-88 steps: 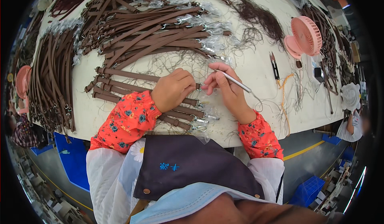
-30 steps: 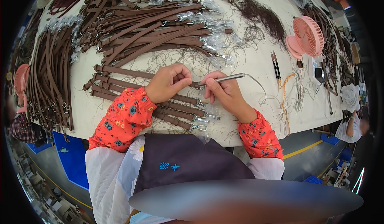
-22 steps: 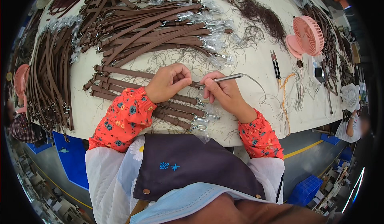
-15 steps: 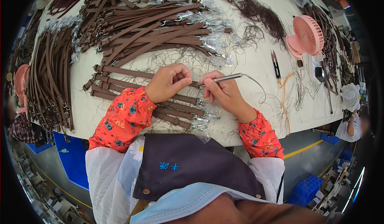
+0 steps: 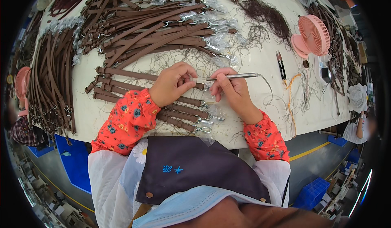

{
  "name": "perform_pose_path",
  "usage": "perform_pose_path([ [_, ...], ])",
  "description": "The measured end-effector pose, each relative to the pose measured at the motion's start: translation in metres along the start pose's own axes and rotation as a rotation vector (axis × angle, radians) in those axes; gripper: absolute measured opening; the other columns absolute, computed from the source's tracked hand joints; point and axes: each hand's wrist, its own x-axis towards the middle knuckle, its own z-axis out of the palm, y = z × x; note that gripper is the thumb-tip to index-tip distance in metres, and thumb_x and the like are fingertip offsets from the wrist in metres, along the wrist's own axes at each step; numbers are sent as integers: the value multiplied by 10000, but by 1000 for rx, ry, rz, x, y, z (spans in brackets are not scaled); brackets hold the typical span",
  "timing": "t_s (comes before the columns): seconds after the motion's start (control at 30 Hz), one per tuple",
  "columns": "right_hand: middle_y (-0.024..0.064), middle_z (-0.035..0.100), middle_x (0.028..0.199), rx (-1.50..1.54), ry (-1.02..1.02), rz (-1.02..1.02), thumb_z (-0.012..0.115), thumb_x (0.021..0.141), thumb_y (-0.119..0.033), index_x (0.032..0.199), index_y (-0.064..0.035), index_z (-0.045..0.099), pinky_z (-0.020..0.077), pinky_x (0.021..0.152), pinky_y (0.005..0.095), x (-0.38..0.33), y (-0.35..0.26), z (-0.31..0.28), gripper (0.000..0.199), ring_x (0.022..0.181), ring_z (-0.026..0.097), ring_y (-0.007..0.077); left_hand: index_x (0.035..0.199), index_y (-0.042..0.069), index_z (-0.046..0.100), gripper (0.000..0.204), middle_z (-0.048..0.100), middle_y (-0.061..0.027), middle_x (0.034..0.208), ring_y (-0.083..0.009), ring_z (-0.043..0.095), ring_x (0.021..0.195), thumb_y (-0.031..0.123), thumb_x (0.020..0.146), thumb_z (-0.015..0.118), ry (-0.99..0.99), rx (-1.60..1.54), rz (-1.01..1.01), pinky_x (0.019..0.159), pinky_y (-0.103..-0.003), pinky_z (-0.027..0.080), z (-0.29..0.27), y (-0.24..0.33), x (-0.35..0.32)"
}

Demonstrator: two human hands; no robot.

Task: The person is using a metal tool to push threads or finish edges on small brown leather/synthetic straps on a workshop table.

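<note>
My right hand grips a slim silver pen-shaped tool with a thin grey cord trailing from its rear end. The tool's tip points left at the end of a brown strap, which passes beneath my left hand. The thumb and fingers of that hand are pinched together over the strap; what sits between them is too small to make out. Nearer to me lie several more brown straps side by side, with metal snap hooks at their right ends.
A big heap of brown straps with plastic-wrapped hooks lies beyond my hands, another bundle at left. Loose threads tangle at the back. Black thread snips, an orange cord and a pink fan stand right.
My right hand has shifted slightly right and up with the pen-shaped tool, drawing its tip back from my left fingers. The strap end shows more now. My left hand has barely moved.
</note>
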Motion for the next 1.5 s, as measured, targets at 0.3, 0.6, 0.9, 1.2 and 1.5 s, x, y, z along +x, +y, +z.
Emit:
perform_pose_path([
  [0.3, 51, 615, 724, 27, 98, -67, 452, 1026, -292, 1058, -17, 542, 415, 516, 196, 0, 1, -2, 291, 551, 543, 75, 1003, 72, 675, 234, 617, -74, 916, -216, 629, 761, 54, 772, 711, 8, 575, 485, 627, -302, 520, 13, 1, -3],
  [0.6, 50, 613, 732, 22, 96, -82, 451, 1026, -290, 1058, -19, 542, 418, 522, 199, 1, 3, -3, 287, 555, 541, 73, 859, 51, 599, 115, 583, -27, 891, -215, 574, 801, 58, 748, 627, 15, 757, 611, 642, -340, 517, 16, 4, -2],
  [0.9, 43, 618, 722, 3, 100, -60, 460, 1022, -308, 1050, -8, 564, 407, 523, 194, 0, 2, -3, 319, 556, 549, 71, 922, 36, 564, 143, 590, -99, 944, -259, 579, 797, 38, 817, 661, 3, 339, 239, 687, -340, 482, 8, 2, 1],
  [1.2, 45, 621, 727, 18, 121, -59, 456, 1024, -308, 1052, -2, 566, 409, 529, 191, 2, 3, -5, 326, 561, 550, 68, 904, 57, 555, 158, 516, -88, 881, -268, 582, 811, 66, 801, 674, -78, 618, 408, 650, -355, 481, 19, 5, 8],
  [1.5, 66, 605, 719, -12, 93, -59, 442, 1028, -289, 1067, 4, 531, 487, 571, 239, 3, 4, -6, 308, 560, 579, 109, 930, 32, 475, 157, 512, -125, 877, -333, 563, 812, 55, 844, 604, -84, 564, 410, 639, -424, 468, 18, 1, 8],
])
